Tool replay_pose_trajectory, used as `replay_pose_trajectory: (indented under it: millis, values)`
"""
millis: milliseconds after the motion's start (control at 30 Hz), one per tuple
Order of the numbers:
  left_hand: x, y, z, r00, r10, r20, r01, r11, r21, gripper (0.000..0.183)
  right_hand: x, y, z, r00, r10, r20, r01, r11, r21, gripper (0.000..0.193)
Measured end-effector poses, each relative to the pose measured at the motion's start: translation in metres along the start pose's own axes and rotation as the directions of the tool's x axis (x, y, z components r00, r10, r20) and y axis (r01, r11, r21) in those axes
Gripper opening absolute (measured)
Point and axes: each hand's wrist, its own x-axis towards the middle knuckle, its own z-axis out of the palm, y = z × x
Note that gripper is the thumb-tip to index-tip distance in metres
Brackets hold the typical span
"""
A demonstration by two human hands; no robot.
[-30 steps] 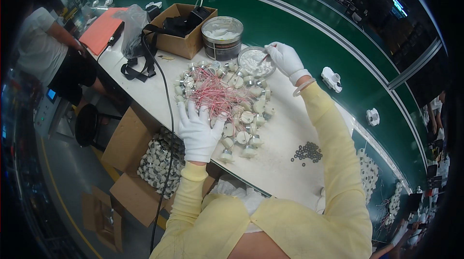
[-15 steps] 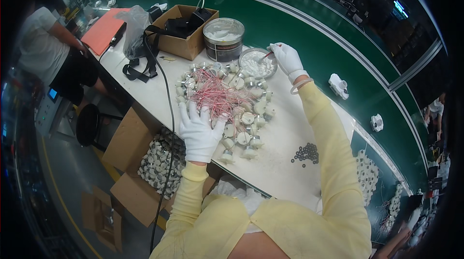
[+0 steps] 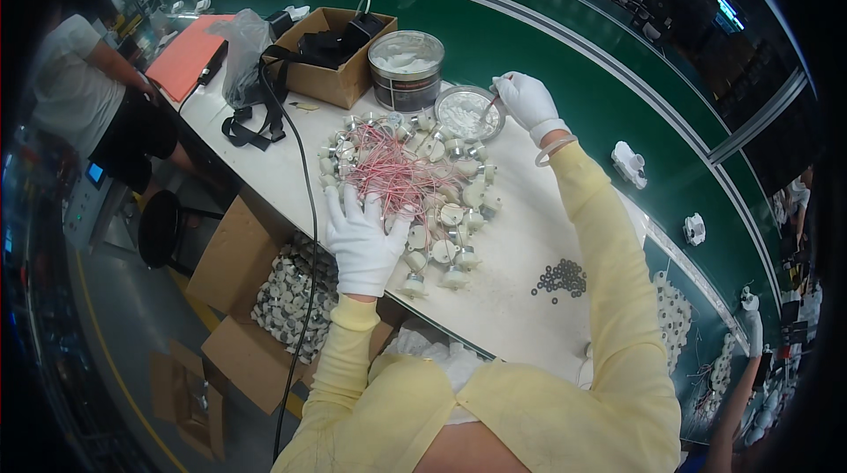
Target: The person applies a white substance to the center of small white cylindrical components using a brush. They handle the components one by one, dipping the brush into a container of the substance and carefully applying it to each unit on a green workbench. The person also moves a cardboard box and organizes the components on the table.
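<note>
Head view, from the left: a co-worker [image 3: 66, 89] is seen standing near a black stool [image 3: 159, 230]. On the tabletop [image 3: 520, 217], an orange sheet [image 3: 181, 58] is partly overlapped by a clear plastic bag [image 3: 244, 63]. A black strap [image 3: 256, 131] is laid beside the bag. Below the tabletop edge, an open carton [image 3: 251, 363] is filled with small white pieces [image 3: 291, 310], and a black cable [image 3: 306, 186] is hung across it. Farther back, black items are held in a cardboard box [image 3: 319, 83].

The gloved left hand [image 3: 364, 239] is laid palm down with its fingers spread wide, touching the near left edge of a heap of round parts with red wires [image 3: 397, 168]; what lies under the palm is hidden. Behind the heap, a metal tin [image 3: 406, 92] is placed just beside a shallow dish [image 3: 501, 124] of white paste [image 3: 463, 111]. A thin stick [image 3: 491, 105] is pinched by the gloved right hand [image 3: 528, 104] at the dish's right rim; whether the paste is touched cannot be told. Nearer the body, small black rings [image 3: 560, 277] are scattered. At far right, a white fitting [image 3: 628, 164] is seen on a green surface [image 3: 573, 76].
</note>
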Motion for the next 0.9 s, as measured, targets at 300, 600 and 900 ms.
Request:
replay_pose_trajectory:
  millis: [300,600,900]
  values:
    - [0.001,0.0,0.0,1.0,0.018,-0.021,-0.018,1.0,0.006,0.064,0.0,-0.001,0.009,1.0,0.012,0.021,-0.012,0.999,0.029,0.039]
    - [0.001,0.0,0.0,1.0,0.007,-0.003,-0.007,1.0,0.002,0.063,0.006,0.003,0.006,0.999,-0.015,-0.048,0.018,0.998,0.065,0.039]
    - [0.0,0.001,0.001,1.0,0.005,-0.008,-0.005,1.0,0.0,0.062,0.008,0.021,0.001,0.999,0.036,0.026,-0.037,0.999,0.024,0.039]
